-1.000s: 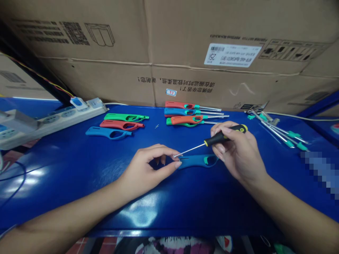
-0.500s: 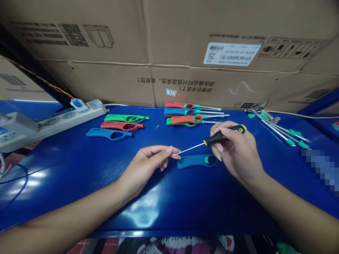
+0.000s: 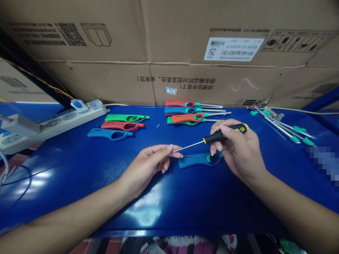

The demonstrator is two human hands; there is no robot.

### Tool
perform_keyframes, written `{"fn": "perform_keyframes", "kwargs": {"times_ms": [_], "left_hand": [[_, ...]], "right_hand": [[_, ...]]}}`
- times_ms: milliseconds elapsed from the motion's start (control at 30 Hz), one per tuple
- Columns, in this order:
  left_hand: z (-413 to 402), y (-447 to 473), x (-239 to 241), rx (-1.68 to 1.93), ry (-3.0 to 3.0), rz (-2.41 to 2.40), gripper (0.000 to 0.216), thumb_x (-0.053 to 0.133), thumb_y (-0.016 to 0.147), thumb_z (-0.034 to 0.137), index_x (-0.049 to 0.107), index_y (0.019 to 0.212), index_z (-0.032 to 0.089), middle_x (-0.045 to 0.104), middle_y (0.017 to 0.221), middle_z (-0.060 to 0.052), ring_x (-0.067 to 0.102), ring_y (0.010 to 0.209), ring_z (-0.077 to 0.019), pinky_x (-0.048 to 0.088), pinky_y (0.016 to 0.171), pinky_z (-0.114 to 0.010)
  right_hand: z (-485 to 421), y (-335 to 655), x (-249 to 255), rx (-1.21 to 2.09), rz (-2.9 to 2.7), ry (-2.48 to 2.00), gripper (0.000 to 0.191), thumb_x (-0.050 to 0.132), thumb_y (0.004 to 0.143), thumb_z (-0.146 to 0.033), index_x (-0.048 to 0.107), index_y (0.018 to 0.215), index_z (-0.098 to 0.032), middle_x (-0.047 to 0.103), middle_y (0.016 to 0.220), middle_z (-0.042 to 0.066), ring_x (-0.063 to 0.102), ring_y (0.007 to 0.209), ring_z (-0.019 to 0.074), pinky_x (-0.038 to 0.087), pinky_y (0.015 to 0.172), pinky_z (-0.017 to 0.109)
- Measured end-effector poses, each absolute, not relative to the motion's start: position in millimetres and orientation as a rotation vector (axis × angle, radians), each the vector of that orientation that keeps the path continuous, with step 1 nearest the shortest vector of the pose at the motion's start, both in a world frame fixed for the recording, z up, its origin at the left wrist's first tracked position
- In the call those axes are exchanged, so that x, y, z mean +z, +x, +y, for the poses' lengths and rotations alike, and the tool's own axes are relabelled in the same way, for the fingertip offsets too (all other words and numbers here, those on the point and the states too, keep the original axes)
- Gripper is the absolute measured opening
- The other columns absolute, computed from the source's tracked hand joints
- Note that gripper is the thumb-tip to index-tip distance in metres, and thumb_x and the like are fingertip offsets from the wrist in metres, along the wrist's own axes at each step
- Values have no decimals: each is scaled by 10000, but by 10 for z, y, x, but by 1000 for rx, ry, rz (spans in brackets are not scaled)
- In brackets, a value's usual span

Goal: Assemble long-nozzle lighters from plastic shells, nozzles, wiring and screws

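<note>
My right hand [image 3: 235, 144] is wrapped round the black and yellow handle of a screwdriver [image 3: 215, 137], whose thin shaft points left and slightly down. At the shaft's tip, my left hand [image 3: 156, 157] has thumb and forefinger pinched together; whatever sits between them is too small to make out. Just below the shaft lies a blue lighter handle [image 3: 194, 161] with a green trigger, flat on the table, its right end partly behind my right fingers. Several tiny screws [image 3: 158, 125] rest farther back.
Assembled long-nosed lighters [image 3: 185, 119] are stacked at the back. To their left lie green, red and blue lighter shells [image 3: 123, 126]. Metal tubes with green parts [image 3: 283, 128] lie at right. A power strip [image 3: 53, 123] borders the left, and a cardboard box [image 3: 119, 81] stands behind the blue table [image 3: 185, 204].
Both hands hold almost the same pose, the screwdriver tip staying at my left fingertips. The left fingertips and the tip have risen slightly. The view has shifted a little.
</note>
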State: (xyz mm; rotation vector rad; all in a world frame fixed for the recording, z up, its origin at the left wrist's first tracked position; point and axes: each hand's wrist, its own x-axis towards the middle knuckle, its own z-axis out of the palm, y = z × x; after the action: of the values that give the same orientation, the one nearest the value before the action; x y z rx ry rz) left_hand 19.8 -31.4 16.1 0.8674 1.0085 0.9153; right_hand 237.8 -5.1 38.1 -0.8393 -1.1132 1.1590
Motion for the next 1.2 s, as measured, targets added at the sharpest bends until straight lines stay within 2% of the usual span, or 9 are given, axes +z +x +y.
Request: {"fn": "perform_keyframes", "kwargs": {"times_ms": [233, 367, 533, 600, 733, 867, 967, 1067, 1200], "left_hand": [[-281, 175, 162, 954, 833, 939, 255, 733, 835, 342, 790, 1022, 178, 784, 918, -85, 490, 571, -80, 392, 534, -205], [-281, 156, 179, 947, 863, 919, 221, 755, 781, 255, 800, 974, 155, 784, 906, -89, 506, 590, -85, 416, 545, -202], [-309, 140, 186, 953, 1155, 1058, 176, 779, 808, 292, 804, 948, 188, 791, 853, -55, 564, 589, -98, 458, 574, -215], [-328, 135, 190, 970, 1328, 1113, 149, 773, 828, 311, 808, 916, 196, 794, 834, -44, 639, 641, -130, 505, 629, -240], [-367, 135, 206, 1002, 1633, 1149, 101, 751, 859, 289, 815, 906, 227, 804, 899, -24, 730, 820, -172, 551, 765, -260], [-382, 147, 201, 985, 1793, 1180, 90, 747, 868, 276, 814, 916, 239, 803, 912, -11, 735, 802, -159, 546, 706, -238], [-375, 148, 179, 969, 1833, 1213, 87, 755, 863, 296, 813, 902, 243, 802, 893, -8, 727, 767, -154, 531, 658, -235], [-364, 145, 160, 956, 1833, 1243, 85, 767, 852, 306, 813, 886, 243, 801, 869, -2, 715, 724, -147, 519, 636, -235], [-366, 152, 149, 941, 1826, 1238, 84, 771, 845, 303, 812, 871, 234, 801, 861, -1, 709, 709, -144, 514, 626, -230]], "right_hand": [[-51, 2387, 427, 1160, -1091, -854, 129, 738, 775, -287, 655, 718, -207, 625, 799, 11, 497, 464, 75, 508, 397, 257], [-46, 2398, 439, 1180, -1057, -849, 109, 717, 787, -265, 671, 710, -203, 623, 790, 14, 498, 463, 77, 497, 392, 254], [-44, 2399, 444, 1180, -1055, -865, 124, 729, 766, -282, 658, 697, -206, 617, 771, 8, 484, 454, 73, 487, 389, 253], [-43, 2401, 444, 1180, -1065, -876, 132, 721, 770, -288, 646, 700, -206, 614, 763, 4, 480, 437, 70, 461, 367, 245], [-34, 2423, 444, 1168, -1054, -902, 133, 672, 803, -271, 610, 705, -208, 609, 729, -9, 445, 377, 56, 330, 302, 218], [-22, 2455, 454, 1181, -1025, -923, 124, 647, 832, -238, 617, 719, -198, 644, 736, 1, 434, 374, 44, 292, 321, 220], [-20, 2455, 473, 1209, -1000, -929, 176, 666, 853, -288, 614, 716, -191, 647, 725, 5, 421, 372, 37, 271, 324, 218], [-21, 2434, 492, 1225, -992, -925, 229, 689, 851, -344, 595, 709, -190, 646, 711, 4, 406, 369, 34, 268, 321, 216], [-21, 2414, 481, 1236, -989, -903, 202, 679, 856, -305, 578, 718, -196, 656, 699, -6, 417, 361, 38, 279, 326, 214]]}}
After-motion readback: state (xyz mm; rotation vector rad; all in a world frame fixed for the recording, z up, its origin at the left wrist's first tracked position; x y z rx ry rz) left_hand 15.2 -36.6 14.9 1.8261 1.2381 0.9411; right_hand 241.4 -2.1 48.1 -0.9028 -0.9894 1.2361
